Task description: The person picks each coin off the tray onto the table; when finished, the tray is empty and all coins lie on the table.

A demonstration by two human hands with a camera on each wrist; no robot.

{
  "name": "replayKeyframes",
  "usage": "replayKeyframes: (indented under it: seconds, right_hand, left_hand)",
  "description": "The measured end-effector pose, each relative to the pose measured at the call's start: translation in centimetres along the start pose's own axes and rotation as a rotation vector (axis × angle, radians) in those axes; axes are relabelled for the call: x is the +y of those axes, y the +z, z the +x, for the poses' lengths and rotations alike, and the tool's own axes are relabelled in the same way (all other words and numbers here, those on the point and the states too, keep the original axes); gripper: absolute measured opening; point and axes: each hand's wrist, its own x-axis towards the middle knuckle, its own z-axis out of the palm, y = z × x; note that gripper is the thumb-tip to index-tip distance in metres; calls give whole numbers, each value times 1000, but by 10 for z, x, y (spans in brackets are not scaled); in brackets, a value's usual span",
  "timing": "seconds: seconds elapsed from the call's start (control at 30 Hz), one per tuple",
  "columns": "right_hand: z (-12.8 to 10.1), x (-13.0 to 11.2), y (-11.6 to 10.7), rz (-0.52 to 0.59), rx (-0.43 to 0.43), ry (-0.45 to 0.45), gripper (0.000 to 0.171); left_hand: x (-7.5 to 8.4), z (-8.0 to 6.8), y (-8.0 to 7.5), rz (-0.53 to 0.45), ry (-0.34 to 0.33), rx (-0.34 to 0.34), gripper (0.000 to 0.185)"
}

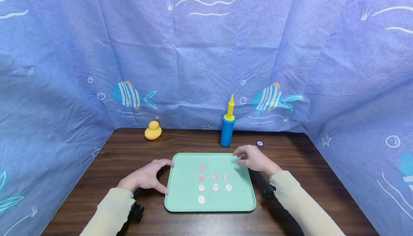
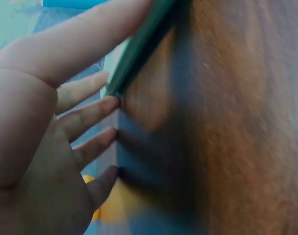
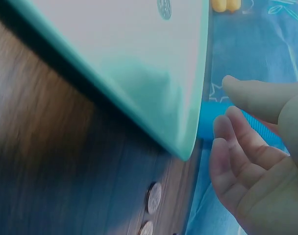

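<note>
A mint green tray [image 1: 184, 202] lies on the table with several coins in uneven rows. Copper-coloured coins [image 1: 201, 177] are toward the back, silver ones [image 1: 215, 187] nearer the front. My left hand [image 1: 146, 176] is spread at the tray's left edge, thumb and fingertips touching the rim. In the left wrist view its fingers [image 2: 92, 111] look straight. Over the tray's back right corner hovers my right hand [image 1: 255, 158], its fingers loosely bent. Nothing shows between its thumb and fingers in the right wrist view. Two coins [image 3: 154, 198] lie on the table beside the tray there.
Behind the tray stands a blue hand pump [image 1: 227, 130] with a yellow nozzle. A yellow rubber duck [image 1: 153, 130] sits at the back left. Right of the pump lies a dark round chip [image 1: 259, 143]. A blue fish-print cloth [image 1: 206, 67] hangs around the dark wooden table [image 1: 129, 146].
</note>
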Motion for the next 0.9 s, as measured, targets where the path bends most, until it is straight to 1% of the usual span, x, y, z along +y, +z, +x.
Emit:
replayKeyframes:
  seconds: [0.1,0.23,0.4,0.6,0.9]
  right_hand:
    - [3,-2,3,2,-8,9,25]
    - [6,-7,7,5,-25,-12,25]
    - [10,-14,12,-2,-53,-29,24]
    - [24,-27,19,-2,-110,-35,24]
    - [49,-47,38,-12,-209,-100,26]
  left_hand:
    - [5,1,-2,47,-11,-2,91]
    - [9,1,-4,75,-35,-4,91]
    - [6,1,-2,63,-31,6,92]
    - [-2,0,1,49,-29,25,95]
    - [-2,-1,2,-16,-59,8,95]
